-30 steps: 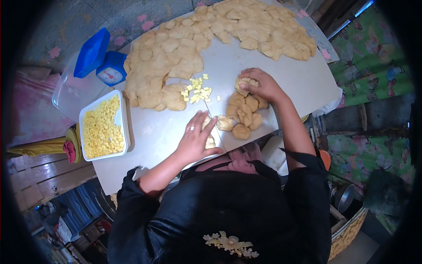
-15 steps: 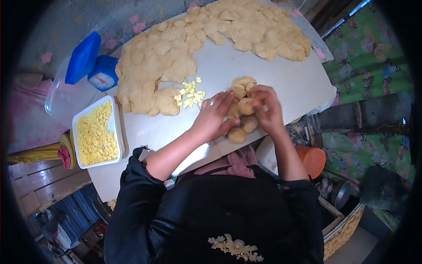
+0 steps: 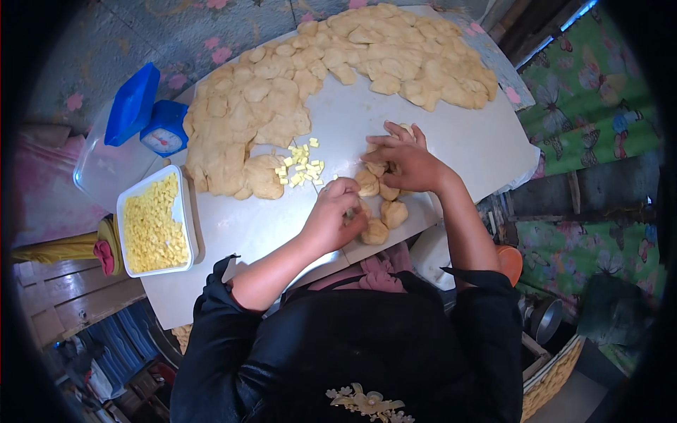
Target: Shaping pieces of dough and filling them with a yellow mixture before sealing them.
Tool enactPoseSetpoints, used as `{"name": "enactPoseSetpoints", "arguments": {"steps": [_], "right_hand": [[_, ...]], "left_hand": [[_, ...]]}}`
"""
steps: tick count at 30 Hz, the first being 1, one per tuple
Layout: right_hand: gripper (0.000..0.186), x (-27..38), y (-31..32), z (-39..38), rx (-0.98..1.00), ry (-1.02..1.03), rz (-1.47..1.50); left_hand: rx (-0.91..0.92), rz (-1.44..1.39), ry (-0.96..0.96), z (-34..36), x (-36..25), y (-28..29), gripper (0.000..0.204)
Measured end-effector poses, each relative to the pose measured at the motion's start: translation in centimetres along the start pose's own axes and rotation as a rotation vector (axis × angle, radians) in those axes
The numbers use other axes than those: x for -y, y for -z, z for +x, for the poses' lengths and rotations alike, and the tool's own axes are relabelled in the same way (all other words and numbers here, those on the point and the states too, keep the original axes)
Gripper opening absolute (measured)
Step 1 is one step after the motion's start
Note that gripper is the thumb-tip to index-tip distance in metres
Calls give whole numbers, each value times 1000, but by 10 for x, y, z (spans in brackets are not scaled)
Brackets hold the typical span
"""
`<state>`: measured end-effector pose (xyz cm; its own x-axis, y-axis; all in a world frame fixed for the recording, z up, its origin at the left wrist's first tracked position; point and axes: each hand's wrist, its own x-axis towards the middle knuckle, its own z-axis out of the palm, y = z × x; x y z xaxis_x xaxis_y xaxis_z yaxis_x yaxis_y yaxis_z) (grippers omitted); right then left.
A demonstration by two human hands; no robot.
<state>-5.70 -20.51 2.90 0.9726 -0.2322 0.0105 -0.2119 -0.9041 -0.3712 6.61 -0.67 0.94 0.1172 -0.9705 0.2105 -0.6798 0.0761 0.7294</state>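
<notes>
My left hand (image 3: 338, 215) is curled at the left edge of a cluster of dough balls (image 3: 393, 213); what its fingers hold is mostly hidden. My right hand (image 3: 409, 158) reaches over the top of the cluster, fingers bent on a dough piece that it largely covers. Left of my hands, pale yellow cubes (image 3: 300, 164) are scattered beside a big spread of flattened, overlapping dough pieces (image 3: 247, 113) covering the back and left of the table (image 3: 479, 141). A white tub (image 3: 151, 222) full of similar small yellow bits rests at the table's left edge.
A blue scale (image 3: 163, 130) with a blue pan (image 3: 130, 102) and a clear lid (image 3: 92, 169) are at the back left. A green butterfly-print cloth (image 3: 585, 113) hangs on the right. An orange container (image 3: 508, 262) and a metal pot (image 3: 546, 319) sit below the table's right side.
My hands came together over the dough cluster half a second ago. Since then my right hand has moved up across the cluster's top, and my left has drawn slightly down and left, fingers curling.
</notes>
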Motion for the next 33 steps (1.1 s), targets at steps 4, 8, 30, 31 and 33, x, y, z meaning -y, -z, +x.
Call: {"name": "enactPoseSetpoints", "arguments": {"steps": [4, 8, 30, 31, 33], "right_hand": [[47, -19, 5, 9, 144, -150, 237], [37, -38, -15, 11, -113, -240, 549], [82, -47, -10, -7, 18, 328, 239], [82, -43, -14, -14, 69, 359, 319], [79, -30, -5, -43, 69, 406, 336]], "left_hand": [[-39, -64, 232, 21, -19, 4, 36], [51, 253, 193, 39, -17, -3, 35], [-167, 174, 164, -26, -42, -24, 70], [-149, 164, 122, -28, -42, -26, 79], [-103, 204, 107, -40, -39, -27, 79]]}}
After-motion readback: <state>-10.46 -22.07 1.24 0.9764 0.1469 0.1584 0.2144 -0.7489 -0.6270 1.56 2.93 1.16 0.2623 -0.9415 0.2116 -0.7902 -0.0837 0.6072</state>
